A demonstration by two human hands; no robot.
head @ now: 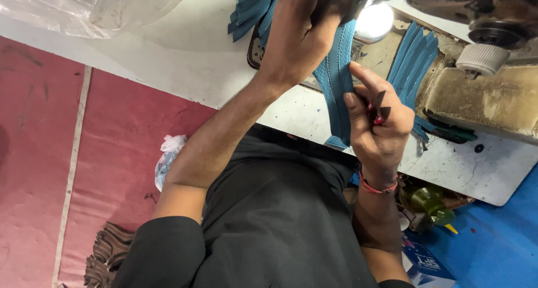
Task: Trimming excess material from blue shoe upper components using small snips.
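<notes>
My left hand (300,33) reaches up over the white sewing table (185,63) and grips the upper end of a teal stitched strip (335,80) near the machine's lit lamp (374,21). My right hand (378,125) pinches the lower part of the same strip with thumb and fingers. Small red-handled snips (376,113) are tucked in that hand. A red band circles the right wrist.
More teal strips fan out at top centre (252,7) and beside the worn sewing machine (482,91) on the right (413,61). Clear plastic lies top left (112,7). Brown strips (106,254) lie on the pink floor. A green bottle (428,201) sits under the table.
</notes>
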